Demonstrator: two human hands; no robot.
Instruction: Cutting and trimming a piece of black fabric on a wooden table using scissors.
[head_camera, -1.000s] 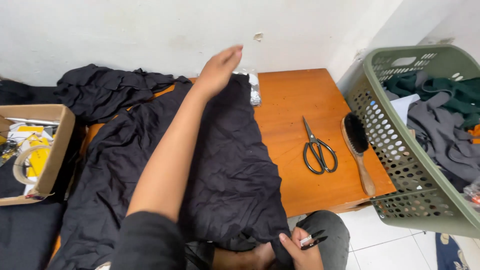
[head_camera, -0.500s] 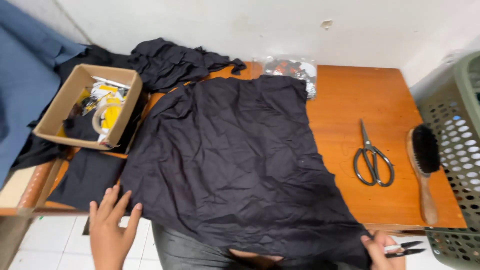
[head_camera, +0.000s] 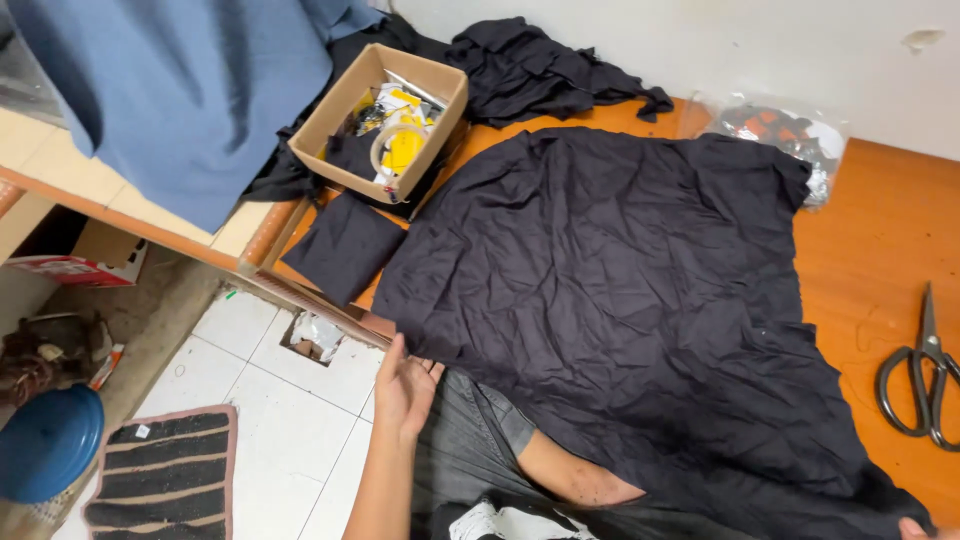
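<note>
- Since the earlier frame, the left hand (head_camera: 404, 385) has risen to the black cloth's (head_camera: 640, 300) near-left edge; its grip is spread, palm up, holding nothing.
- Black cloth lies flat across the orange counter (head_camera: 870, 230).
- Right hand (head_camera: 915, 528) barely shows at five o'clock; grip cannot be told.
- Scissors (head_camera: 920, 375) lie at three o'clock, a cardboard box (head_camera: 385, 120) at eleven.

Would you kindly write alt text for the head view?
A large black cloth lies spread on an orange table; the left hand hovers open at its near edge. Scissors lie right, a cardboard box behind.
</note>
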